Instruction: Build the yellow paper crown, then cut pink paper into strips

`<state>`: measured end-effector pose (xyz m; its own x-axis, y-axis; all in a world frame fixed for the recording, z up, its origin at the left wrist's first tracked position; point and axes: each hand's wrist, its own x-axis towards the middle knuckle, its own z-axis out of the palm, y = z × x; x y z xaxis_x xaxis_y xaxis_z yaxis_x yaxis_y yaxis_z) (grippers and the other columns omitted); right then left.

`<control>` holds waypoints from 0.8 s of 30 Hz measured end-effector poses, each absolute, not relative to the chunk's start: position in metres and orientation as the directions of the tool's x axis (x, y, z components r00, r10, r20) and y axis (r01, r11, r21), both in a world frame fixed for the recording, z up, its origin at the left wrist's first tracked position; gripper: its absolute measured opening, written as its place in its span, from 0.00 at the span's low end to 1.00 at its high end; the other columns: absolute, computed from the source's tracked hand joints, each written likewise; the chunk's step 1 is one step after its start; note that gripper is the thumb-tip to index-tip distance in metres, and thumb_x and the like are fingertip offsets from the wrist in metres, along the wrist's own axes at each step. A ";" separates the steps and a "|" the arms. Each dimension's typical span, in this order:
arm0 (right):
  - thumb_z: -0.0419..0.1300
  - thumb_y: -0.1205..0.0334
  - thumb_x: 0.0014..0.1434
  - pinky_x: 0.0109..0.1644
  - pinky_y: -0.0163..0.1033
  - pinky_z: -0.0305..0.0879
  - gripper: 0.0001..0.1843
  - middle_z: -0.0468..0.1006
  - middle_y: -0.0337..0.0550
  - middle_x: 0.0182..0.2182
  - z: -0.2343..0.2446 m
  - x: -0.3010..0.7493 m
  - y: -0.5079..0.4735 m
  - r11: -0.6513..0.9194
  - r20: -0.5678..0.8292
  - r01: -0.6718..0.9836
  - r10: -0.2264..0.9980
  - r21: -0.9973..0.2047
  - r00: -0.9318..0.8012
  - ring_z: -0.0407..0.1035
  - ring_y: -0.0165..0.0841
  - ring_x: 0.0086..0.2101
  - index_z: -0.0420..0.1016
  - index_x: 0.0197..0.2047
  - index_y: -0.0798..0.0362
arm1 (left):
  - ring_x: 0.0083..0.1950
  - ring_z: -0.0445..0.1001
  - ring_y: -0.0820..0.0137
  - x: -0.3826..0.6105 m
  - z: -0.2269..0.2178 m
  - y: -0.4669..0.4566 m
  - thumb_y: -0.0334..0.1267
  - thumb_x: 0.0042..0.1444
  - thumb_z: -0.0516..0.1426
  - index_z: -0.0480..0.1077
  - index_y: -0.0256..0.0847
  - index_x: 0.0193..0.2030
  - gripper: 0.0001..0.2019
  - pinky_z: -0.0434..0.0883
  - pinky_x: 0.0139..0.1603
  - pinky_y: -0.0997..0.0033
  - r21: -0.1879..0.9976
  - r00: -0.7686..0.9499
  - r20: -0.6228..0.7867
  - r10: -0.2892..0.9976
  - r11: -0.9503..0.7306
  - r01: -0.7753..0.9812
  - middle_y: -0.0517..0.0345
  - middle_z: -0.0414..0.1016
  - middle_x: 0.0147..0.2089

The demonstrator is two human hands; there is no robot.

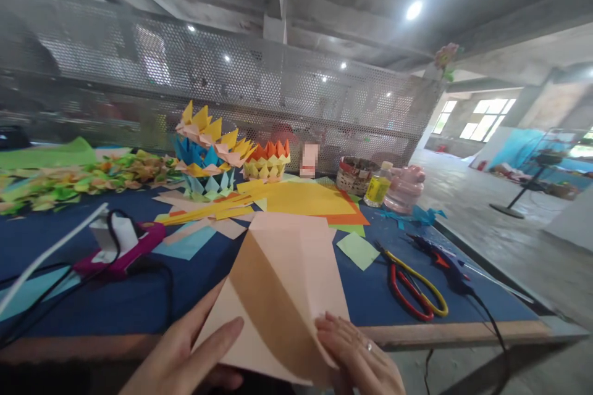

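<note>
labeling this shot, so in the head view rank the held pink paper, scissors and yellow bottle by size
1. Pink paper
2. Scissors
3. Yellow bottle

The third sits farther back, so its true size against the second is unsure.

A ceiling lamp [414,10] glares, windows [486,120] wash white, and edges blur.

Perforated partition [222,68] behind blue-topped table [365,296]; grey floor [467,197]; windows [486,119] at right.
</note>
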<state>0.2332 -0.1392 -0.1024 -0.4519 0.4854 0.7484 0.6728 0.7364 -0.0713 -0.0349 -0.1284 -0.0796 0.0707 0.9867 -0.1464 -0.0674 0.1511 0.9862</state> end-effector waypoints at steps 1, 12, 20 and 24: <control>0.57 0.70 0.61 0.54 0.35 0.71 0.16 0.82 0.47 0.44 -0.100 0.232 -0.138 0.758 0.734 0.652 0.451 -0.014 -0.508 0.77 0.37 0.46 0.71 0.52 0.55 | 0.64 0.66 0.48 -0.038 -0.077 -0.123 0.57 0.51 0.61 0.58 0.56 0.67 0.37 0.81 0.37 0.61 0.975 0.122 -0.173 0.977 0.188 -0.122 0.61 0.64 0.67; 0.48 0.72 0.60 0.55 0.43 0.71 0.23 0.75 0.44 0.55 -0.099 0.231 -0.128 0.628 0.615 0.735 0.482 0.254 -0.624 0.70 0.39 0.55 0.72 0.56 0.55 | 0.47 0.80 0.54 -0.049 -0.048 -0.060 0.44 0.48 0.65 0.71 0.42 0.56 0.27 0.76 0.47 0.59 0.962 0.356 -0.213 0.910 0.260 -0.088 0.52 0.81 0.48; 0.47 0.78 0.56 0.60 0.41 0.67 0.28 0.75 0.46 0.55 -0.107 0.226 -0.130 0.583 0.674 0.751 0.424 0.308 -0.605 0.70 0.37 0.54 0.72 0.57 0.58 | 0.51 0.77 0.48 -0.031 -0.046 -0.049 0.38 0.42 0.65 0.76 0.40 0.47 0.22 0.76 0.45 0.61 0.980 0.249 0.012 0.968 -0.061 0.190 0.55 0.82 0.47; 0.47 0.78 0.54 0.57 0.46 0.70 0.31 0.71 0.47 0.58 -0.096 0.223 -0.125 0.596 0.627 0.780 0.536 0.193 -0.565 0.69 0.40 0.56 0.70 0.59 0.58 | 0.44 0.80 0.49 -0.040 -0.048 -0.032 0.43 0.35 0.67 0.76 0.40 0.43 0.24 0.76 0.42 0.60 0.968 0.130 0.081 0.988 -0.109 0.225 0.55 0.83 0.40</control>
